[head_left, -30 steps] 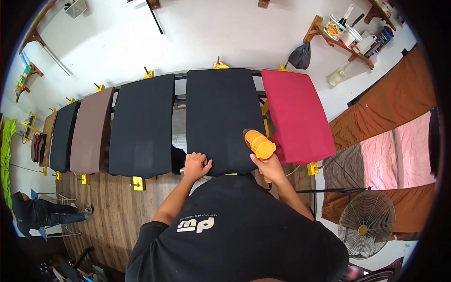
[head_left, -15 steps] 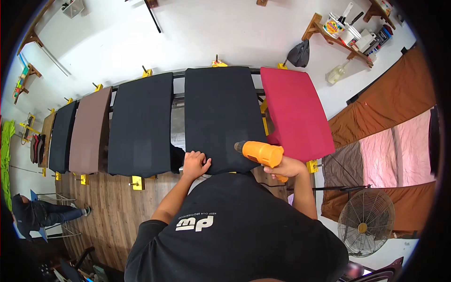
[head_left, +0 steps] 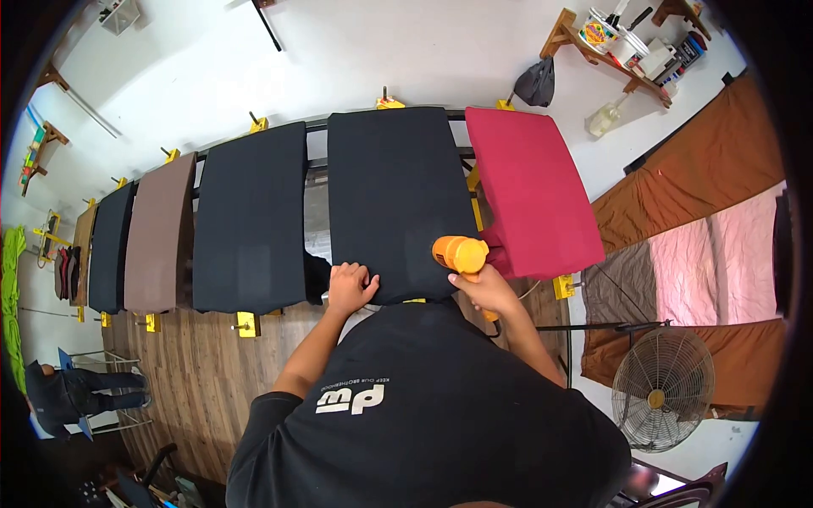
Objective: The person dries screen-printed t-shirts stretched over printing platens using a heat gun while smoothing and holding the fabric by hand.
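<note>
Head view: nearest is the person's dark shirt, white lettering across it, and past it the two hands stand apart at the near end of a black cloth. The left hand lies on that end's left corner, fingers bent and thumb towards the middle; whether it pinches the cloth I cannot tell. The right hand is wrapped round the handle of an orange tool, which is held over the cloth's near right part. The tool's rounded back faces up, its body slants, and a bit of orange handle shows below the fist; its front end is hidden. The cloth is plain, matte and dark, drawn flat over a long form with straight sides and softly rounded near corners. Just to its right is a red cloth, smooth on top and bunched in folds along its near left side. To its left lie another black one and a brown one. Farther off, a shelf holding tubs juts from the white wall, with a dark bag hanging near it.
</note>
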The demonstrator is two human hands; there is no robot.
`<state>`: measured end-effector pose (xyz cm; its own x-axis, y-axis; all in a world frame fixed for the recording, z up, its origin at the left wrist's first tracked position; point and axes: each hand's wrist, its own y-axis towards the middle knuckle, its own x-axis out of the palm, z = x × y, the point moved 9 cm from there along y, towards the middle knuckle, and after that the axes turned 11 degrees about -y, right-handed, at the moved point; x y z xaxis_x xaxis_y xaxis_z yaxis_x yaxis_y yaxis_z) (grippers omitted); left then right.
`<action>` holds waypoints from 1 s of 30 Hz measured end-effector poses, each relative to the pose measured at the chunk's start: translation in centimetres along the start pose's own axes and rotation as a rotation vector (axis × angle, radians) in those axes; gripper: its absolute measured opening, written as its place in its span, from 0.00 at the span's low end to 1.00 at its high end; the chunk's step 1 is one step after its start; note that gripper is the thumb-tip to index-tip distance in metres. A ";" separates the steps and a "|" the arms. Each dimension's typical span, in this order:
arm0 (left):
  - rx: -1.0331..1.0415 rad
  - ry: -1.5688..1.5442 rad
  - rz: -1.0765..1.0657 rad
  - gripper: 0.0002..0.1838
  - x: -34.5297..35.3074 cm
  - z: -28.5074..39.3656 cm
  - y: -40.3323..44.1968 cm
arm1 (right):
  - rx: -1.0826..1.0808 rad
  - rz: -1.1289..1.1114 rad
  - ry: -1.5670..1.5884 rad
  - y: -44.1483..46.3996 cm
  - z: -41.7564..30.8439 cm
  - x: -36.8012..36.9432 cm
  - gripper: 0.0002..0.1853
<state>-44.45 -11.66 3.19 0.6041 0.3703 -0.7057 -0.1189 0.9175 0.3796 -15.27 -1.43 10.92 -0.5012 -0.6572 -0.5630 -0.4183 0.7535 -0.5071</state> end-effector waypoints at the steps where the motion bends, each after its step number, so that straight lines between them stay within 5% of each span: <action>1: 0.002 0.000 0.005 0.20 0.0 0.1 0.1 | 0.032 -0.055 0.079 0.8 0.5 0.4 0.20; 5: -0.014 0.001 -0.015 0.20 0.1 -0.1 -0.1 | -0.055 0.111 0.037 2.2 -1.3 0.1 0.19; 8: -0.013 -0.007 -0.018 0.20 0.1 -0.2 0.1 | -0.025 -0.004 0.172 5.4 -0.3 0.9 0.20; 15: 0.001 -0.009 -0.002 0.20 -0.2 0.2 0.1 | -0.075 0.131 0.039 5.9 -1.7 0.0 0.19; 16: 0.002 -0.010 0.000 0.20 -0.3 0.2 0.1 | -0.558 0.545 -0.137 4.1 -5.0 -1.3 0.20; 17: -0.003 -0.013 -0.003 0.20 -0.3 0.2 0.1 | -0.556 0.546 -0.139 3.9 -3.1 -1.4 0.20; 19: -0.006 -0.020 -0.003 0.20 -0.1 0.1 0.1 | -0.028 0.042 -0.013 2.1 -1.3 -0.2 0.19; 20: -0.002 -0.017 0.001 0.20 -0.1 0.1 0.0 | 0.050 -0.028 0.003 1.1 0.1 0.4 0.18; 22: 0.007 -0.017 0.008 0.20 -0.1 0.0 0.1 | -0.289 0.203 -0.137 -1.3 -1.3 0.4 0.18; 30: -0.042 -0.011 0.033 0.19 -0.4 -0.3 -0.1 | -0.215 0.190 -0.094 -5.7 0.2 0.8 0.18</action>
<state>-44.89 -11.88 3.27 0.6076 0.3992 -0.6866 -0.1716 0.9101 0.3773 -13.16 -6.28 13.28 -0.5176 -0.4955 -0.6975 -0.4797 0.8431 -0.2430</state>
